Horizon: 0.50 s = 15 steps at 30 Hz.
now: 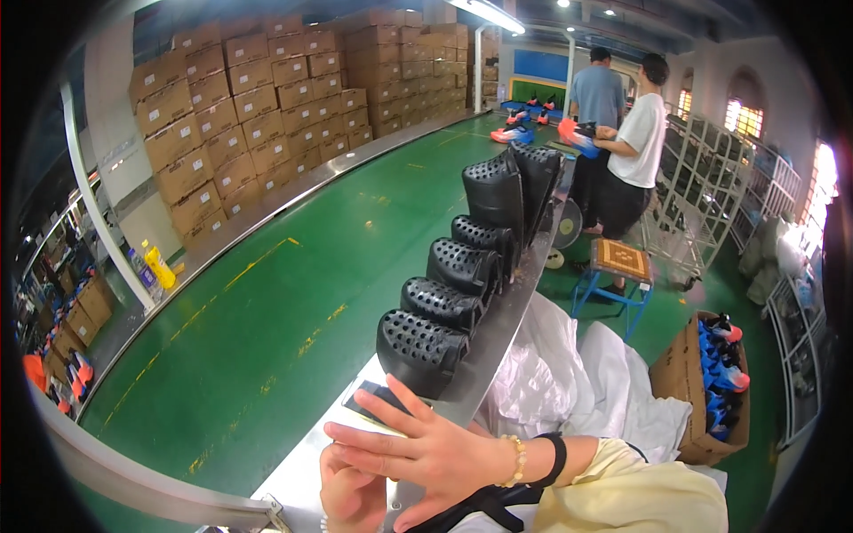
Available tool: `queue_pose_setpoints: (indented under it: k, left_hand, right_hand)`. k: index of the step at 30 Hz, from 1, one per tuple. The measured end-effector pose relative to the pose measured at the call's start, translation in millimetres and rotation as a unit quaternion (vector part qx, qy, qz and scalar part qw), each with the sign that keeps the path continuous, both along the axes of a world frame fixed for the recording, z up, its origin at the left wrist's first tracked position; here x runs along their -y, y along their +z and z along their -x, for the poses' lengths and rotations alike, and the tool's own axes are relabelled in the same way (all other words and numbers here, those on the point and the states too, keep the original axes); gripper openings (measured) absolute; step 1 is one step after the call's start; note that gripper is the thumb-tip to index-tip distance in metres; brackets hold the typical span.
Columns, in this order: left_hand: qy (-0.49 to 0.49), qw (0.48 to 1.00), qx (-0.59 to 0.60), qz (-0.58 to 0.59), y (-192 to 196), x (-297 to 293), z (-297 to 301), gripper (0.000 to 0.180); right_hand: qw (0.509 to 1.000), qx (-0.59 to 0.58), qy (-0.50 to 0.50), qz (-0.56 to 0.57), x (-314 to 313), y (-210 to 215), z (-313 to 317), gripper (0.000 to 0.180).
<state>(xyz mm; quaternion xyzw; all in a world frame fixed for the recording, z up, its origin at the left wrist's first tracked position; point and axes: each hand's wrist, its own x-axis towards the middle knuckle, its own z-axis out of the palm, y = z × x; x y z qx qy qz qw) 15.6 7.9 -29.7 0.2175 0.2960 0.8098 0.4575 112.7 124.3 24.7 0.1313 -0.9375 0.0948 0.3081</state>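
Note:
My right hand (431,451) reaches in from the lower right, palm down, its fingers stretched and spread. It passes over my left hand (348,490), whose fingers are curled and partly covered; what they hold, if anything, is hidden. A flat dark object (371,401) lies on the metal ledge (306,457) just beyond the right fingertips. Closest to the hands, a black perforated clog (418,349) heads a row of several black clogs on the ledge. At the row's far end, taller clogs (496,191) stand on end.
A green conveyor belt (267,293) runs along the left. Stacked cartons (204,115) line its far side, near a yellow bottle (158,265). To the right are white sacks (613,382), a shoe-filled carton (680,391) and a stool (622,259). Two people (638,133) stand farther off; one holds a shoe.

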Motion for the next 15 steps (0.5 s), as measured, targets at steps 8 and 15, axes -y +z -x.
queue_pose_setpoints:
  k: [8,15]
  left_hand:
    - [-0.049,0.998,0.003,-0.04,8.6,0.4,2.1,0.022]
    - [-0.017,0.994,-0.103,-0.027,17.4,13.3,20.2,0.015]
  right_hand:
    - [0.953,0.071,0.164,0.246,-16.1,-17.2,11.7,0.111]
    - [0.874,0.102,0.261,0.396,-10.1,-34.7,20.1,0.1]
